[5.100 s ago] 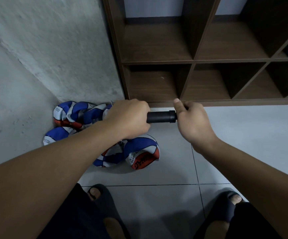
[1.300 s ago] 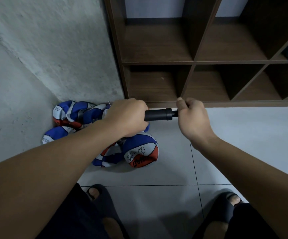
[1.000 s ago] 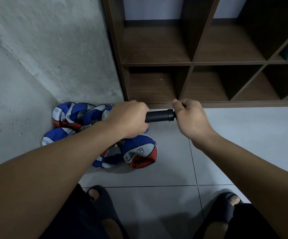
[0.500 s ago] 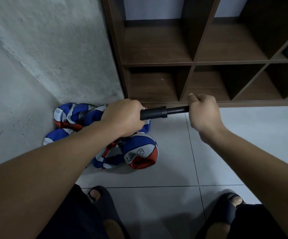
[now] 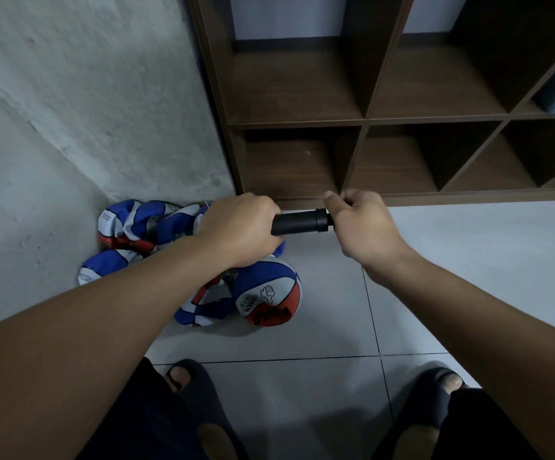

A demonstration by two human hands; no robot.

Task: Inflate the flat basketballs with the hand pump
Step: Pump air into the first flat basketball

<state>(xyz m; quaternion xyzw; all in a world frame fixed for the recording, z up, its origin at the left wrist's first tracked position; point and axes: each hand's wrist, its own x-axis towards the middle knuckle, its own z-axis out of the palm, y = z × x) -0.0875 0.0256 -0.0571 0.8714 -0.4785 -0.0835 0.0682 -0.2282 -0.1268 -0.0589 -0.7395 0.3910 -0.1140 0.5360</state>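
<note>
Fingers of the left hand are curled tight round the black barrel of the hand pump, which lies level between the two fists; fingers of the right hand are closed at its collar end, and the handle they presumably grip is hidden inside the fist. Below the left forearm, one blue, white and red basketball sits rounded on the floor, touching a crumpled flat ball. More flat balls are heaped in the corner where the rough concrete wall meets the side of the brown shelf unit. Right of the hands the tiles lie open along the shelf's bottom edge. Two dark slippers stand at the lower edge of the head view.
</note>
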